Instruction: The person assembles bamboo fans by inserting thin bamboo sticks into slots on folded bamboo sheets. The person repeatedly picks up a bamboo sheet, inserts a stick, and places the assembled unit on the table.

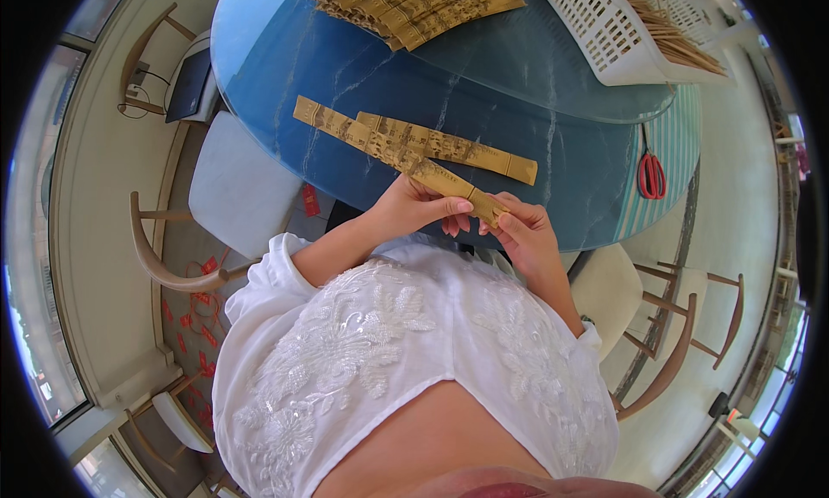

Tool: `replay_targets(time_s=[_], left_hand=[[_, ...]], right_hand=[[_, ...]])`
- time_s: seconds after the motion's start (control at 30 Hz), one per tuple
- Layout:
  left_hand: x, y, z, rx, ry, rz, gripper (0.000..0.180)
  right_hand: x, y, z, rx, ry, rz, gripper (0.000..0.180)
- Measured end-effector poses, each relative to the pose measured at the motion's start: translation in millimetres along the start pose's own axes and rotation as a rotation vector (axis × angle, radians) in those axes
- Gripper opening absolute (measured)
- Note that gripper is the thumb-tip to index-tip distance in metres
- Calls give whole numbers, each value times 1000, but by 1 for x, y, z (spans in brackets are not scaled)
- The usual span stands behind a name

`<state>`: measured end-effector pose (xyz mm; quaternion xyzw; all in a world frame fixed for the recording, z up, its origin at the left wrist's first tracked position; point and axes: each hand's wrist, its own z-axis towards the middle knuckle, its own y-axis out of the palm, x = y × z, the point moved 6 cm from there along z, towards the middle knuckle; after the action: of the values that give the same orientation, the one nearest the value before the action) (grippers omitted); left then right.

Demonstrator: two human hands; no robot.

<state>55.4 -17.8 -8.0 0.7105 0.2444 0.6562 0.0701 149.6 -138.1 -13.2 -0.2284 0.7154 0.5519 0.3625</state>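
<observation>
A long gold printed paper sleeve point(380, 144) slants across the near edge of the blue table, held in both hands. My left hand point(421, 206) grips it with the thumb on top, a little short of its near right end. At that end, my right hand point(523, 228) pinches the tip between thumb and fingers. Just beyond, a second gold printed paper sleeve point(492, 156) lies on the table, partly covered by the held one. Whether anything is inside either sleeve, I cannot tell.
Many gold sleeves point(414, 10) lie fanned at the table's far side. A white perforated basket point(604, 33) at the far right holds thin wooden sticks point(669, 31). Red-handled scissors point(651, 175) rest on a striped cloth point(678, 165). Chairs point(242, 183) stand around the blue table point(259, 75).
</observation>
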Motion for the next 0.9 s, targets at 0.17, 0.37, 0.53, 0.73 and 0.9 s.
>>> replay_targets(time_s=[0.17, 0.37, 0.53, 0.73, 0.9], left_hand=[[3, 3, 2, -5, 12, -4, 14], [2, -3, -2, 83, 50, 63, 18], [26, -63, -18, 185, 263, 19, 27], [45, -97, -40, 316, 229, 8, 19], [60, -89, -34, 269, 129, 184, 16]], right_hand=[[0, -8, -1, 46, -75, -61, 25], [-12, -18, -1, 175, -139, -120, 21], [-41, -57, -17, 234, -266, -204, 19], [-61, -81, -30, 251, -308, -398, 16], [-67, -88, -26, 331, -374, -327, 19]])
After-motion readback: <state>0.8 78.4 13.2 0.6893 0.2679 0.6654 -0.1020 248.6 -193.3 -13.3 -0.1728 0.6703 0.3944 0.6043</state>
